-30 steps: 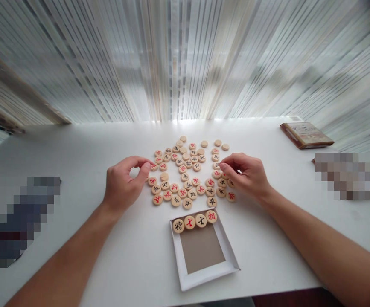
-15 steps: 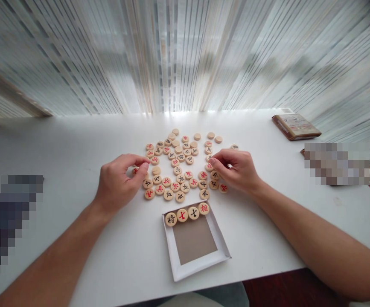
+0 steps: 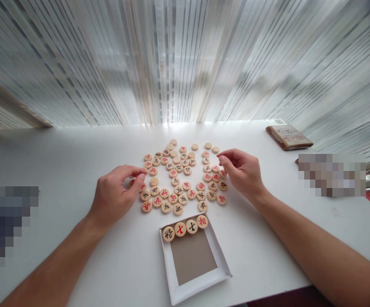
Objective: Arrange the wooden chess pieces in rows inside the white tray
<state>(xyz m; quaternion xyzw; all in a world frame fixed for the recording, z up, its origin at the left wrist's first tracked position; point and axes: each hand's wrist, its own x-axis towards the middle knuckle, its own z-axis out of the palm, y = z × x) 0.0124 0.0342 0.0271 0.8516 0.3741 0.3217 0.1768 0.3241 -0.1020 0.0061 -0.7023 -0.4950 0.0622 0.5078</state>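
Round wooden Chinese chess pieces (image 3: pixel 172 198) with red or black characters lie spread over the white table; a few show blank faces. My left hand (image 3: pixel 116 187) is at the left edge of the spread, thumb and index finger pinched beside a red-marked piece (image 3: pixel 153 171). At the right edge, my right hand (image 3: pixel 242 170) hovers with thumb and index finger drawn together, just above several pieces (image 3: pixel 215 177). Whatever either pinch may hold is hidden. Nearest me is a shallow white box tray (image 3: pixel 200 279) with a row of pieces (image 3: pixel 180 229) along its far side.
A brown-edged box (image 3: pixel 289 137) lies at the far right, with a blurred-out object (image 3: pixel 332 175) nearer. Another blurred-out dark object (image 3: pixel 7 230) is on the left. A striped curtain (image 3: pixel 172 59) hangs behind the table (image 3: pixel 85 149).
The view has tipped upward a little, so everything sits lower. My right hand has shifted right, uncovering several pieces. My left hand stays at nearly the same place beside the pieces.
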